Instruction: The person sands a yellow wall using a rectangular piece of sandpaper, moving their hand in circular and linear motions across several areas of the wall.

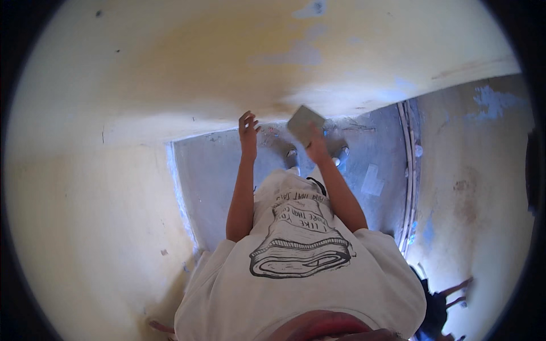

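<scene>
My right hand [316, 147] grips a flat, grey-green square sheet [303, 122] by its near edge, tilted in front of the wall. Whether the sheet touches the wall [204, 76] is hard to tell. My left hand [248, 125] is raised to the left, close to the same wall, its fingers bent and apart with nothing in them. The wall is yellowish, with pale bluish patches [298, 53] where the surface differs.
Long poles [407, 170] lie along the base of the right-hand wall [465, 179]. A pale flat piece [373, 180] is on the grey floor [213, 170], with small debris [273, 131] near the wall's foot. A person in dark clothing [433, 313] is at lower right; another person's hand [160, 326] shows at lower left.
</scene>
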{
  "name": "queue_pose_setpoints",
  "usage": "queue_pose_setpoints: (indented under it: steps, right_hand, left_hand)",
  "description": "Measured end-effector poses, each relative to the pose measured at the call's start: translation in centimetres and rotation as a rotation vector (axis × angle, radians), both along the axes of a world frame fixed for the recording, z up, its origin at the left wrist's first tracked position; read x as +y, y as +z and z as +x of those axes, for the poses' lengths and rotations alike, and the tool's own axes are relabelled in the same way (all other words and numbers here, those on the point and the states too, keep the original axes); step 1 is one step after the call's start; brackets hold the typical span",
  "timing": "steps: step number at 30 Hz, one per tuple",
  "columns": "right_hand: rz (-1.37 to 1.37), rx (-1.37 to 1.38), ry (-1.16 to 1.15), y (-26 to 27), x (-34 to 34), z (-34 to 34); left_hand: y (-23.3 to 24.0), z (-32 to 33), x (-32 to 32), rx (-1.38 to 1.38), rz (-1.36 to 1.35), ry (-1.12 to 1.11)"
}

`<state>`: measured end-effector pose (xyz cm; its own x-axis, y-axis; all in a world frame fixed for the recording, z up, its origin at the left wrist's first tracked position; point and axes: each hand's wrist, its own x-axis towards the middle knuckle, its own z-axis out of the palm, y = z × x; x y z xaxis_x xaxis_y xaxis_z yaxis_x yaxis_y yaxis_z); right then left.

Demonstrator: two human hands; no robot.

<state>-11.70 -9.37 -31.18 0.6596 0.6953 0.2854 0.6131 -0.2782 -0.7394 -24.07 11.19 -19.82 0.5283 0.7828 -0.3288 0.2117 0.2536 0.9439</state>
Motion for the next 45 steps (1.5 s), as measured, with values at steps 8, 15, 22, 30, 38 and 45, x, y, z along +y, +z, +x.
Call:
queue_pose_setpoints:
  steps: [8, 15, 22, 30, 38, 45]
  right_hand:
    - [1.093, 1.377, -0.858, 1.3, 5.4, 15.9]
    - [1.055, 2.077, -0.542, 9.4, 22.1, -0.6]
    - [1.316, 1.617, -0.529, 9.7, 11.0, 16.1]
    - [0.945, 1.767, -0.693, 9.9, 20.4, 7.8]
    - [1.339, 1.261, -0.696, 9.1, 7.9, 21.2]
    - [0.848, 1.821, -0.663, 9.9, 20.7, 6.0]
  left_hand:
    - [0.9, -0.9, 3.1, -0.089, -0.106, 0.018]
    - [1.5, -3.9, 4.5, -0.183, -0.167, 0.135]
    - [-0.1, -4.5, 4.2, -0.185, -0.178, 0.279]
    - [-0.8, 3.2, 4.0, -0.227, -0.155, 0.228]
    - [0.4, 5.4, 3.1, -0.250, -0.062, 0.098]
    - [-1.7, 5.3, 4.1, -0.215, -0.134, 0.147]
